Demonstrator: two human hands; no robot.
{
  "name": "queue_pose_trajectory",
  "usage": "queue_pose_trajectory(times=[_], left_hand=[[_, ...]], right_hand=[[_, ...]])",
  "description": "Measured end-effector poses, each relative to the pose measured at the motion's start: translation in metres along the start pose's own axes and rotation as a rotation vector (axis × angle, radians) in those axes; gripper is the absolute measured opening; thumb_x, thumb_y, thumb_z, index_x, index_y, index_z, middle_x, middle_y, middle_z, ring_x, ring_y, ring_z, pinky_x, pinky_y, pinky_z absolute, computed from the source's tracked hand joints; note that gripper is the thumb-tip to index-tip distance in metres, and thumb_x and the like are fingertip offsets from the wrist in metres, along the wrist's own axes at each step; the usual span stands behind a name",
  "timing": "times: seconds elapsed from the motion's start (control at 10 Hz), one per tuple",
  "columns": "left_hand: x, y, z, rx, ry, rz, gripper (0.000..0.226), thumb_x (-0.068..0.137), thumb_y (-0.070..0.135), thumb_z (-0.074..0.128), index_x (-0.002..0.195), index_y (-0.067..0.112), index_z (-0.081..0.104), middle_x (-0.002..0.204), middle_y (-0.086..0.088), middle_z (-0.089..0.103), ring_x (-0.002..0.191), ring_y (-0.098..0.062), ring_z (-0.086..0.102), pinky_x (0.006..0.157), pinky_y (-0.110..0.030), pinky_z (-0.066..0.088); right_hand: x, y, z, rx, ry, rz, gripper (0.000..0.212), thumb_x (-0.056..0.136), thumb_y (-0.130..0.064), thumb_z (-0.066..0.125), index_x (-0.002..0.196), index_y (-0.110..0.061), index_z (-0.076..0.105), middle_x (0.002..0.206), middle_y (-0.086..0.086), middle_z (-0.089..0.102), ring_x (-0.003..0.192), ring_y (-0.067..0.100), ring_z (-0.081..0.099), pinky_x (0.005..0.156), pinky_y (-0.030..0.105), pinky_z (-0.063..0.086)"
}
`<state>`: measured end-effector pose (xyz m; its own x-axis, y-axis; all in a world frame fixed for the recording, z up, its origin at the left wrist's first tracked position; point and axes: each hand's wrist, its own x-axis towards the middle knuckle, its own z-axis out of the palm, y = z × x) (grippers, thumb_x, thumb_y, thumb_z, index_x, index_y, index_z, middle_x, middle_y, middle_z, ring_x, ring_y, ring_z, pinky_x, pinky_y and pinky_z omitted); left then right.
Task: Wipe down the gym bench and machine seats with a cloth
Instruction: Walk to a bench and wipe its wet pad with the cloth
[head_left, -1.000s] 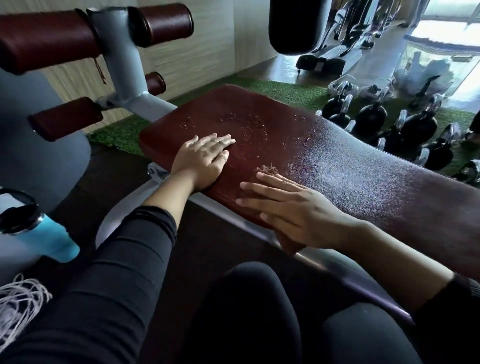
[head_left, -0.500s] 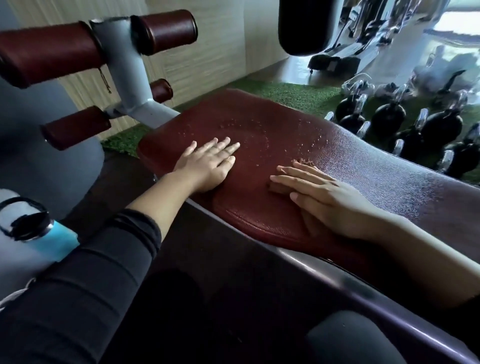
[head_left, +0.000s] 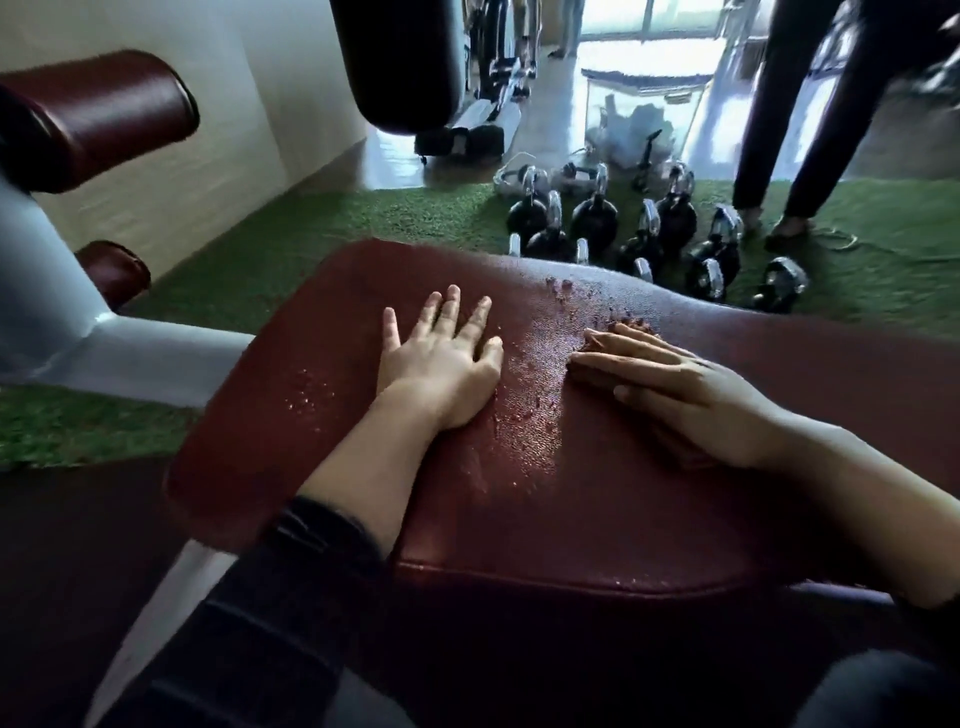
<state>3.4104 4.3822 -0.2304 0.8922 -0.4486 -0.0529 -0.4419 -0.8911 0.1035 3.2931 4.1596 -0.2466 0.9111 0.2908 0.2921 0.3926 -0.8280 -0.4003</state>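
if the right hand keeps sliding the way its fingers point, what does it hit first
Probably the left hand, lying flat on the wet bench pad. The right hand points leftward across the pad, though its line may pass just beyond those fingertips.

There is a single view, from a wide-angle camera worn on the person's head, looking forward and steeply down from close above the maroon bench pad (head_left: 519, 467), which fills the middle of the frame. Both forearms reach in from the bottom edge. Further ahead it takes in green turf (head_left: 311, 244) and kettlebells (head_left: 649, 228), with straight edges bowed towards the margins.
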Motion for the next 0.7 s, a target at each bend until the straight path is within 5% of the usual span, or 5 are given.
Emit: queue_pose_trajectory(times=[0.1, 0.3, 0.5, 0.7], left_hand=[[0.0, -0.002, 0.002, -0.017, 0.016, 0.022, 0.056, 0.1, 0.05, 0.012, 0.152, 0.039, -0.005, 0.16, 0.006, -0.017, 0.147, -0.01, -0.015, 0.115, -0.052, -0.017], [0.002, -0.005, 0.003, -0.036, 0.036, 0.045, 0.057, 0.099, 0.051, 0.013, 0.153, 0.037, -0.003, 0.161, 0.005, -0.015, 0.148, -0.011, -0.013, 0.115, -0.053, -0.015], [-0.004, -0.003, 0.003, -0.032, 0.029, 0.051, 0.058, 0.1, 0.05, 0.012, 0.153, 0.035, -0.004, 0.161, 0.003, -0.015, 0.148, -0.013, -0.014, 0.115, -0.054, -0.015], [-0.007, 0.0, 0.001, -0.028, 0.029, 0.028, 0.057, 0.1, 0.049, 0.013, 0.153, 0.035, -0.002, 0.161, 0.003, -0.014, 0.148, -0.014, -0.012, 0.115, -0.054, -0.016]], right_hand=[[0.006, -0.018, -0.002, -0.055, -0.07, 0.229, 0.039, 0.091, -0.055, 0.029, 0.13, -0.063, 0.027, 0.151, -0.024, 0.019, 0.142, -0.005, 0.007, 0.118, 0.019, 0.004], [0.019, -0.034, 0.002, -0.155, -0.101, 0.44, 0.057, 0.099, -0.042, 0.034, 0.141, -0.05, -0.004, 0.152, -0.02, 0.006, 0.141, 0.0, -0.002, 0.111, 0.012, -0.001], [0.023, -0.051, 0.007, -0.145, -0.076, 0.503, 0.052, 0.099, -0.036, 0.04, 0.146, -0.038, 0.017, 0.149, -0.027, 0.004, 0.137, -0.008, -0.005, 0.11, 0.011, -0.006], [0.024, -0.047, 0.012, -0.121, -0.075, 0.496, 0.05, 0.099, -0.04, 0.032, 0.145, -0.042, 0.012, 0.147, -0.03, 0.003, 0.143, 0.0, -0.004, 0.117, 0.022, -0.003]])
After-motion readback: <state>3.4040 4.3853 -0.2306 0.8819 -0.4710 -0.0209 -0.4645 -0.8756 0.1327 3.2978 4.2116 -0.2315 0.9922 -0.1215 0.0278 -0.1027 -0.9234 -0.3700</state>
